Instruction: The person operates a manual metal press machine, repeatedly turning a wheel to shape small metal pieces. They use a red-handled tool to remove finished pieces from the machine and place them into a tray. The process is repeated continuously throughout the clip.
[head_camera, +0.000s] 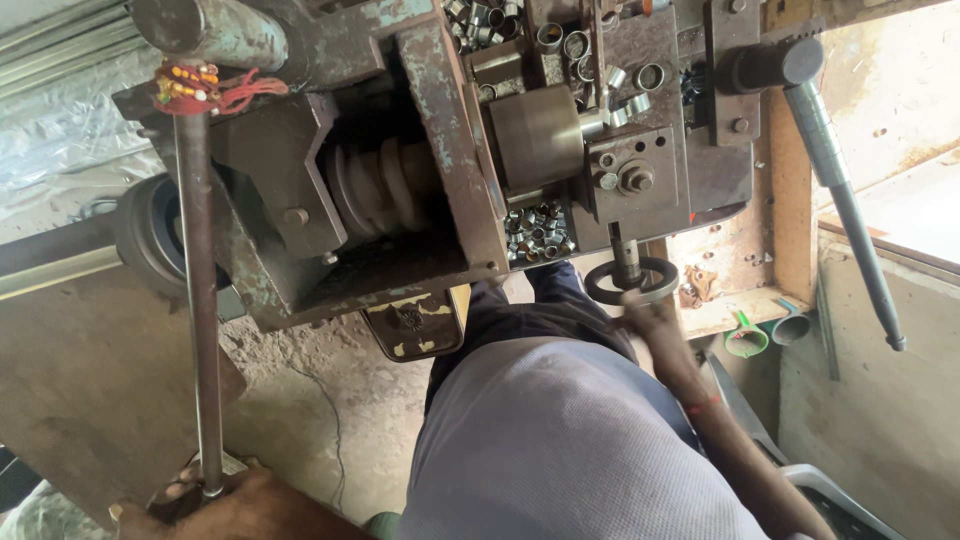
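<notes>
handwheel (631, 281) (dark, round) sits at the lathe's (400, 180) front edge, gripped by the right hand (648, 312), somewhat blurred; the left hand (215, 505) seems closed around a long rod's (198, 300) lower end.

Workshop: worn lathe (420, 170), scattered metal bushings (538, 232), dirt floor (300, 400).

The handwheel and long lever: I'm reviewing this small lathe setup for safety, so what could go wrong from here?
The right hand on the handwheel sits close to the chuck; a slip might bring fingers toward it. Loose metal rings lie below the chuck and could be thrown or jam. The red thread tied near the lever held by the left hand could snag.
</notes>
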